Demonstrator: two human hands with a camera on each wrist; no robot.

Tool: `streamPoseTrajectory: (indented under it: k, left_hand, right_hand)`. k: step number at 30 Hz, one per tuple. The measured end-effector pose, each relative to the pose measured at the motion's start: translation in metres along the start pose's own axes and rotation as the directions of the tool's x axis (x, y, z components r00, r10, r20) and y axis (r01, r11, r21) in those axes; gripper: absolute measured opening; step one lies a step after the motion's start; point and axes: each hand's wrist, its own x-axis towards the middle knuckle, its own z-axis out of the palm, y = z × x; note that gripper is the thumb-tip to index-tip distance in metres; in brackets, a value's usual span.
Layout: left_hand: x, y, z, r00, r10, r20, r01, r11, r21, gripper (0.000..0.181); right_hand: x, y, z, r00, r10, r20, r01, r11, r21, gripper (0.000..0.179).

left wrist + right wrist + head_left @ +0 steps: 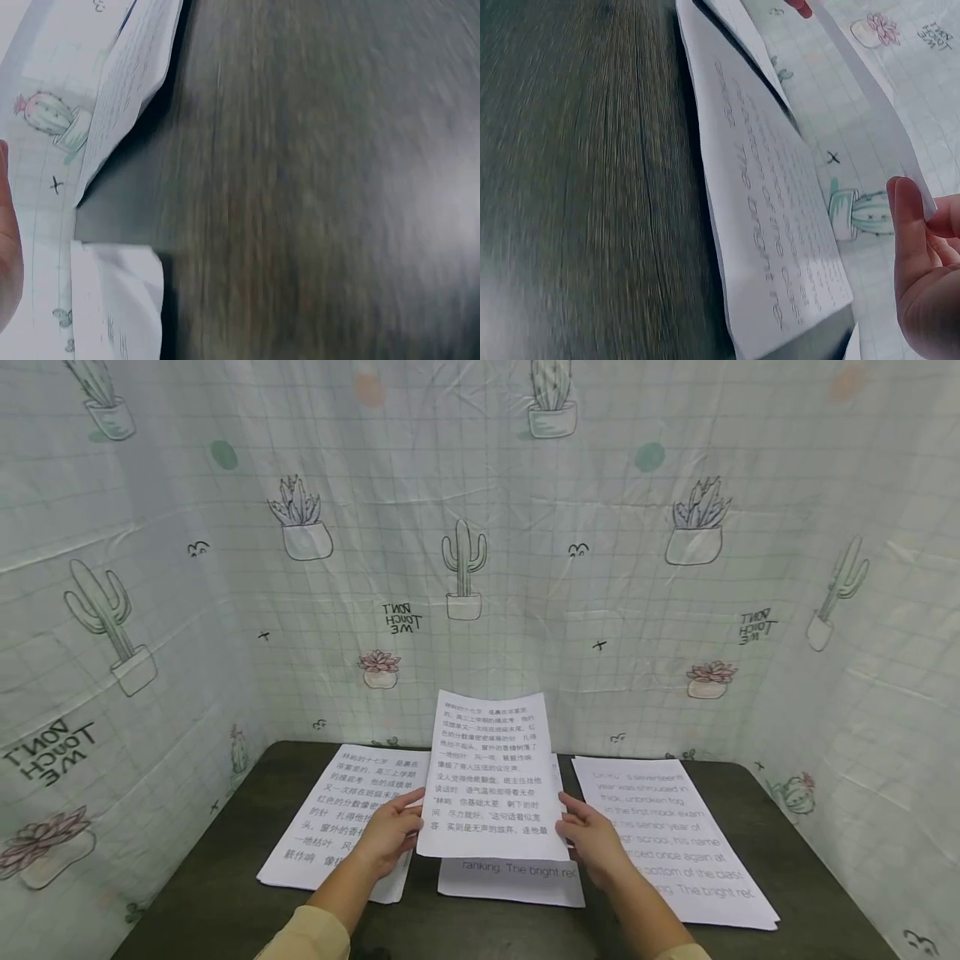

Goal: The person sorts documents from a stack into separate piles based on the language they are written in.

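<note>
Both hands hold up a sheet of paper [487, 777] printed with Chinese text, tilted toward the head camera. The left hand [392, 831] pinches its left edge near the lower corner. On the opposite edge, the right hand [596, 839] grips it between thumb and fingers, as the right wrist view also shows. Beneath the raised sheet lies a middle paper stack [510, 889] with large English print, mostly covered in the head view. Only a sliver of the left hand [9, 247] shows at the border of the left wrist view.
A paper stack with Chinese text [330, 814] lies on the left of the dark table [202, 860], partly behind the left forearm. Another stack with English text [675, 835] lies on the right. A cactus-printed curtain [510, 568] encloses the table's back and sides.
</note>
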Motion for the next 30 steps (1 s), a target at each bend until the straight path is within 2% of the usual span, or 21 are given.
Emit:
streamPoseTrajectory:
  k: [9, 20, 30]
  left_hand:
    - [-0.005, 0.004, -0.028, 0.999, 0.013, -0.049, -0.013, 1.0, -0.003, 0.061]
    - [-0.016, 0.012, -0.071, 0.992, -0.006, -0.125, 0.009, 1.0, 0.021, 0.062]
    - [-0.027, 0.017, -0.105, 0.988, -0.02, -0.153, 0.027, 0.999, 0.043, 0.06]
  right_hand:
    - [0.005, -0.007, 0.028, 0.998, 0.019, 0.055, -0.02, 1.0, 0.013, 0.057]
    - [0.002, -0.019, 0.067, 0.99, -0.019, 0.141, 0.013, 0.999, 0.045, 0.06]
    - [-0.001, -0.023, 0.099, 0.975, -0.027, 0.218, 0.016, 0.998, 0.054, 0.061]
